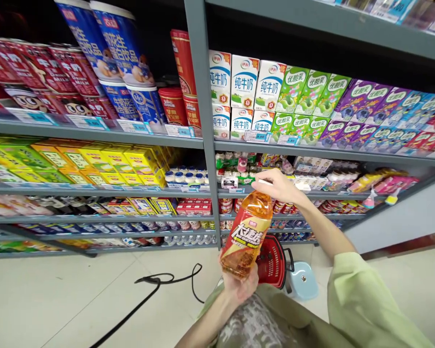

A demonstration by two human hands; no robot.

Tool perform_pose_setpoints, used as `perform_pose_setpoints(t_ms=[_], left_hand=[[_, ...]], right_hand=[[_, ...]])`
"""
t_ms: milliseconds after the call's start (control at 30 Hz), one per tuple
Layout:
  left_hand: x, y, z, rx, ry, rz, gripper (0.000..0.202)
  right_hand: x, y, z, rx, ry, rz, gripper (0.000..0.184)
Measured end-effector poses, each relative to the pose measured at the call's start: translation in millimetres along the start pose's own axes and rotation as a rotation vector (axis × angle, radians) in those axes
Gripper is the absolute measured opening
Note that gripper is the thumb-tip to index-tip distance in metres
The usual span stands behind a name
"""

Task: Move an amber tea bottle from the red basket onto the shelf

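Note:
A drink bottle [247, 232] with amber liquid and a red and gold label is held tilted in front of the shelves, its top leaning away to the right. My left hand [241, 285] is closed around its base from below. At the upper end, my right hand [277, 186] has its fingers closed over the cap, which they mostly hide. Behind the bottle and partly covered by it, a red basket [270, 263] with a black handle rests on the floor.
Shelves hold white milk cartons [244, 82], green cartons [293, 89], blue cans [121, 43] and yellow boxes [141, 162]. A grey upright [203, 96] divides them. On the tiled floor lie a black cable [145, 295] and a light-blue lidded object [303, 280].

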State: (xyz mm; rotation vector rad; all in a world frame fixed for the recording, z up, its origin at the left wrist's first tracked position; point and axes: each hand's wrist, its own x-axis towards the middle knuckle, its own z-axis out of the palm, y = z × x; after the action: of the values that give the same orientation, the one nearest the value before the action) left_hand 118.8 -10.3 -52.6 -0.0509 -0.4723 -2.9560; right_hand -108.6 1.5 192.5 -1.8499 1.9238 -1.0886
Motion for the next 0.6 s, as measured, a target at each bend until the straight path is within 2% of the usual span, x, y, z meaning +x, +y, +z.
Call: perform_pose_setpoints(t_ms=[100,200,267,367,433,500,600], left_hand=[[0.9,6.3,1.4,-0.151,-0.120,-0.032,0.075],[1.4,13.7,3.8,-0.166,-0.128,-0.011,0.075],[1.4,19.5,4.9,-0.072,-0.111,0.017,0.086],[3.5,27.4,7.0,0.233,-0.119,0.113,0.091],[6.4,30.7,10.8,0.541,-0.025,0.341,0.087],[9.6,32.8,17.6,0.890,0.168,0.589,0.086],[13.7,37.0,30.3,1.347,0.434,0.770,0.086]], right_hand=[[4.6,-4.2,6.4,-0.062,0.024,0.004,0.051],[7.5,-4.1,10.1,-0.068,0.038,0.014,0.051],[8.6,-2.6,11.2,-0.038,0.072,0.023,0.049],[10.4,0.5,11.0,0.071,0.141,0.045,0.041],[11.7,2.5,9.6,0.161,0.174,0.060,0.040],[12.2,4.8,7.5,0.208,0.207,0.067,0.041],[10.3,11.3,6.5,0.214,0.268,0.099,0.043]])
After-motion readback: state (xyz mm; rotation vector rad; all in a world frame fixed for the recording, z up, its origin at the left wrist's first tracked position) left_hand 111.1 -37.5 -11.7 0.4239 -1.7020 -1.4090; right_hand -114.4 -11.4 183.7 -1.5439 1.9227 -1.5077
